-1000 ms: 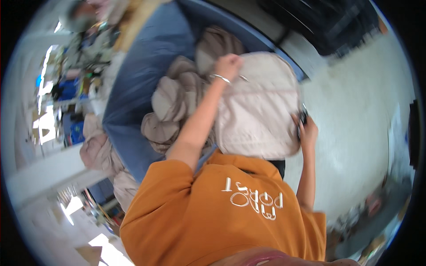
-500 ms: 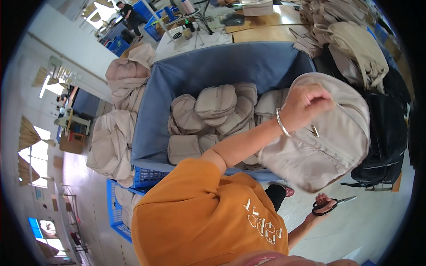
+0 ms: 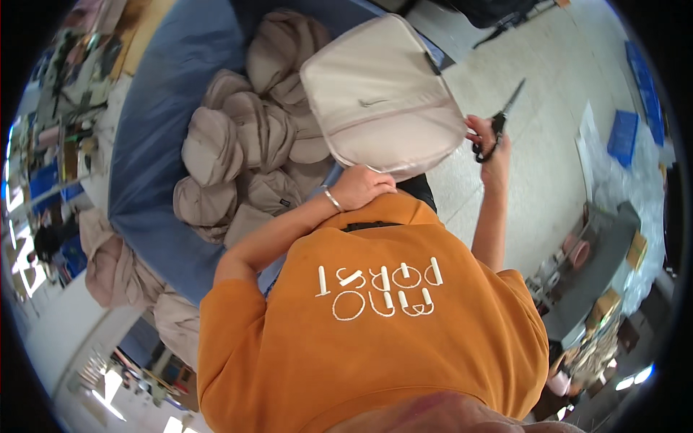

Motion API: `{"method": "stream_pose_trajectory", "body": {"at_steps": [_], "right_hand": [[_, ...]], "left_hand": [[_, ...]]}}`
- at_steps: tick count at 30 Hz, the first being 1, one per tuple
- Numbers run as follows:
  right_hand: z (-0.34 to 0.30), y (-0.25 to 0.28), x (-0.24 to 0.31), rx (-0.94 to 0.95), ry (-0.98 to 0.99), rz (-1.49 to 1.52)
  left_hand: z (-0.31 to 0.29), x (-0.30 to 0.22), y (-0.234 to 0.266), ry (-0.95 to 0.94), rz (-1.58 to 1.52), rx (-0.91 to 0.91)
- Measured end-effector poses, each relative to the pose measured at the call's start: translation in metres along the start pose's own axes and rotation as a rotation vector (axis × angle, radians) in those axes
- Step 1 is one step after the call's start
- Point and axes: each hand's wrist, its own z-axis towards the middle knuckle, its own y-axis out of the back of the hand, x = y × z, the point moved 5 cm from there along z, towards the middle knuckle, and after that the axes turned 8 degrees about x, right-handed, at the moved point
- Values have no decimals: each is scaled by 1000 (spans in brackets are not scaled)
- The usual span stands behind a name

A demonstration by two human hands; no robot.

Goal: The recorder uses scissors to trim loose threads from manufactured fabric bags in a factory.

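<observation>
A beige backpack (image 3: 382,119) lies nearly flat before my waist, over the right side of the blue fabric bin. Its broad panel with a seam and a small pull faces up, and a dark strip shows on its far right edge. The curled fingers of my left hand (image 3: 363,189) grip its near edge; a silver bangle circles that wrist. Black-handled scissors (image 3: 498,128) are in my right hand (image 3: 493,160), blades pointing up and away. Fingertips of that hand reach the backpack's right edge; whether they pinch it is unclear.
The blue bin (image 3: 155,137) on the left holds several rounded beige bags (image 3: 209,144). More beige bags (image 3: 119,263) hang outside its near left wall. A dark bag (image 3: 491,11) is at the top, and clear plastic wrapping (image 3: 621,195) lies at the right.
My view has swung to the right. The backpack has come in against my waist and turned, and my left hand has dropped to its near edge. The scissors hand has come up beside it.
</observation>
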Motion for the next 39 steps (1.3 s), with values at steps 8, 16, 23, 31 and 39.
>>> {"method": "stream_pose_trajectory", "body": {"at_steps": [8,16,23,31,39], "right_hand": [[-24,-9,-44,-297,-16,-305],[-59,-20,-79,-109,-77,113],[-88,-24,-92,-113,-57,-232],[-66,-17,-73,-103,-108,-399],[-22,-19,-58,96,-111,-910]], "left_hand": [[1,-20,0,76,-14,395],[74,-27,82,116,-411,4],[184,11,131,-139,902,-278],[210,8,150,-55,910,174],[206,4,152,-118,821,138]]}}
